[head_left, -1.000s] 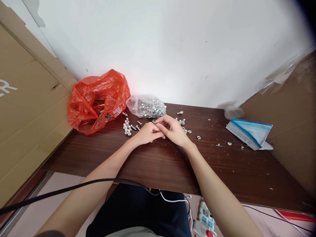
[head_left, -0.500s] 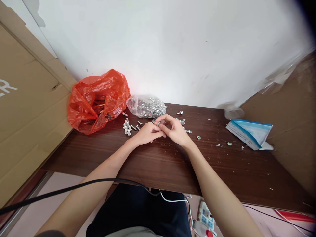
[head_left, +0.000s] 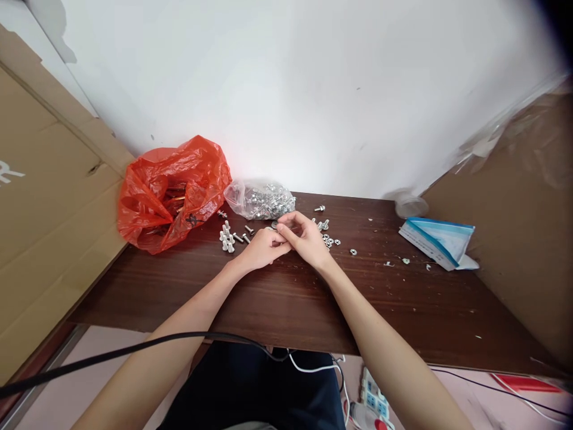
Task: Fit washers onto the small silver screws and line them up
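My left hand (head_left: 264, 246) and my right hand (head_left: 308, 240) meet over the middle of the brown table. Fingers of both are closed together around a small metal bolt, now almost wholly hidden by them. My right thumb and forefinger pinch at its end, close against the left fingertips. To the left of my hands, a cluster of bolts (head_left: 227, 237) stands upright on their heads, with a few loose bolts (head_left: 249, 229) lying beside it. Several nuts (head_left: 329, 240) lie just right of my right hand, near more bolts (head_left: 324, 225).
Behind my hands lies a clear plastic bag (head_left: 262, 201) full of metal fasteners. A red plastic bag (head_left: 179, 191) sits at the left. On the right are a blue-and-white packet (head_left: 439, 242) and a clear container (head_left: 410, 206). Cardboard (head_left: 58, 209) walls the left side; a black cable (head_left: 134, 346) crosses in front.
The view has shifted slightly. My right fingers have drawn closer over the left ones, and the metal piece that showed between them is now mostly covered.
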